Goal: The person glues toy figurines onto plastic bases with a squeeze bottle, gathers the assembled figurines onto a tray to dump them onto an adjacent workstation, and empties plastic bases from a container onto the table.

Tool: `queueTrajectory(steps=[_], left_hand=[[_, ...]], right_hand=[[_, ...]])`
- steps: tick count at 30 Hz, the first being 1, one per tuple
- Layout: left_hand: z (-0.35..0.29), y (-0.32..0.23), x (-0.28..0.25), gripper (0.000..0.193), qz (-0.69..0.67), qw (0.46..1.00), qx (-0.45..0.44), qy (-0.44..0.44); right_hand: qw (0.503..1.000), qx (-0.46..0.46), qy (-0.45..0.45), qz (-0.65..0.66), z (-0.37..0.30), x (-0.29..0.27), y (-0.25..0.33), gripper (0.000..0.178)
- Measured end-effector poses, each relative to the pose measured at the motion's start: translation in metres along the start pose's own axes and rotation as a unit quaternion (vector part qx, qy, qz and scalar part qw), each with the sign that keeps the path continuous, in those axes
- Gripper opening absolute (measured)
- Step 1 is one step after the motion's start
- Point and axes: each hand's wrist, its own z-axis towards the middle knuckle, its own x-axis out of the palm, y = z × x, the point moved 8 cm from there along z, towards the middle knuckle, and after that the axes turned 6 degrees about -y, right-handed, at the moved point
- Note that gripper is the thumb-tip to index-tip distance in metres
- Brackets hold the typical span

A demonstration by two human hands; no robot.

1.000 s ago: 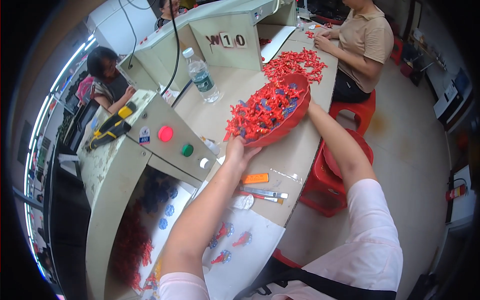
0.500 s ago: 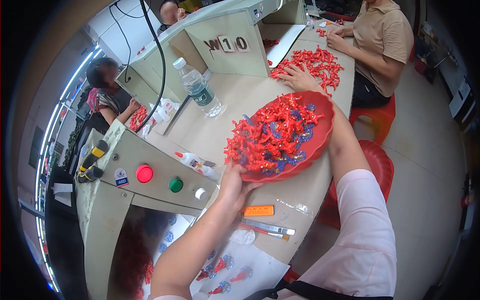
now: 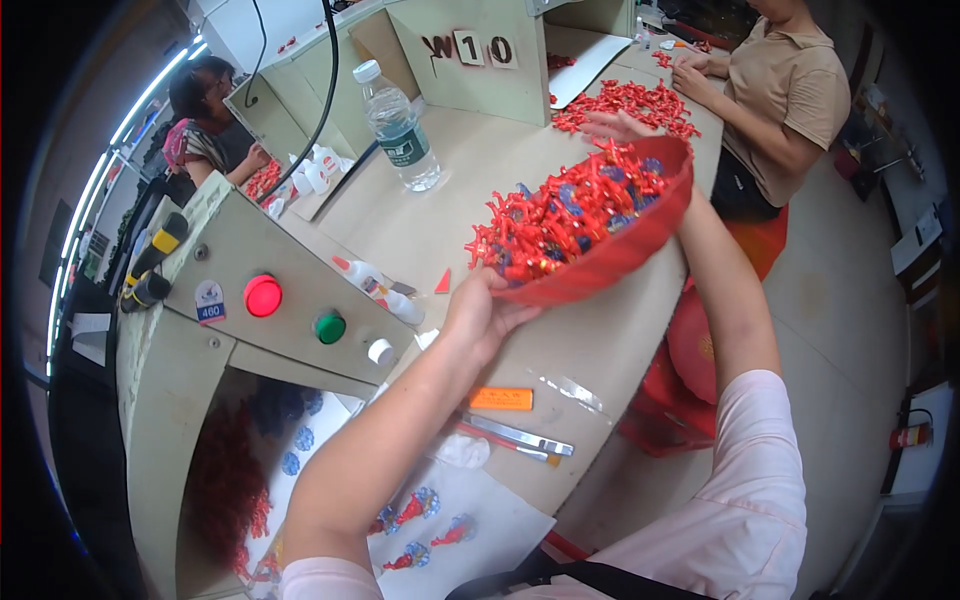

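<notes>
A red scalloped plastic basin [image 3: 625, 262], tilted with its near right side raised, is heaped with small red figures [image 3: 545, 225] mixed with blue pieces. My left hand [image 3: 482, 315] grips its near left rim, the thumb inside the edge and the fingers underneath. My right arm reaches along the basin's right side, and my right hand [image 3: 622, 126] is beyond the far rim, partly hidden by the basin and somewhat blurred. Its visible fingers are stretched out, close to a spread pile of red figures [image 3: 650, 104] on the table.
A water bottle [image 3: 402, 130] stands behind the basin. Glue bottles [image 3: 378, 288], an orange block [image 3: 500, 399] and brushes [image 3: 515, 437] lie nearby. Finished-looking red-blue pieces rest on white paper [image 3: 470, 540]. A co-worker [image 3: 785, 90] sits at right, beside red stools [image 3: 690, 350].
The basin has risen and tipped, its near right side going up, and shifted slightly right. My right hand has drawn back from over the pile toward the basin's far rim. The view has shifted too.
</notes>
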Motion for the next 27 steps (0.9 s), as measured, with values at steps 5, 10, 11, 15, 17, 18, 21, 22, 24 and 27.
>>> queueTrajectory(steps=[5,10,11,15,17,18,21,22,24,27], left_hand=[[0.017,0.009,0.005,0.034,-0.041,0.998,-0.048,0.020],[0.033,0.000,0.009,0.034,-0.049,0.993,-0.084,0.069],[0.034,0.003,0.011,0.035,-0.067,0.988,-0.108,0.082],[0.030,0.008,0.022,0.039,-0.122,0.979,-0.126,0.103],[0.024,0.013,0.036,0.042,-0.166,0.964,-0.149,0.145],[0.026,0.016,0.037,0.042,-0.169,0.964,-0.149,0.144],[0.029,0.030,0.055,0.044,-0.209,0.932,-0.187,0.228],[0.032,0.035,0.060,0.044,-0.216,0.930,-0.190,0.229],[0.035,0.043,0.067,0.045,-0.220,0.923,-0.200,0.245],[0.027,0.058,0.080,0.044,-0.251,0.892,-0.230,0.298]], right_hand=[[0.999,-0.016,-0.032,0.028,-0.011,-0.008,0.002,0.048],[0.995,-0.034,-0.040,0.083,0.010,0.006,-0.003,0.049],[0.994,-0.037,-0.043,0.094,0.016,0.007,-0.004,0.050],[0.988,-0.045,-0.063,0.137,0.030,0.007,-0.011,0.051],[0.984,-0.045,-0.074,0.157,0.035,0.005,-0.015,0.051],[0.984,-0.041,-0.072,0.156,0.037,0.006,-0.017,0.051],[0.987,-0.029,-0.091,0.126,0.042,0.002,-0.017,0.052],[0.988,-0.027,-0.098,0.116,0.041,0.000,-0.017,0.052],[0.989,-0.021,-0.114,0.094,0.038,-0.004,-0.016,0.052],[0.989,-0.013,-0.137,0.060,0.037,0.000,-0.027,0.052]])
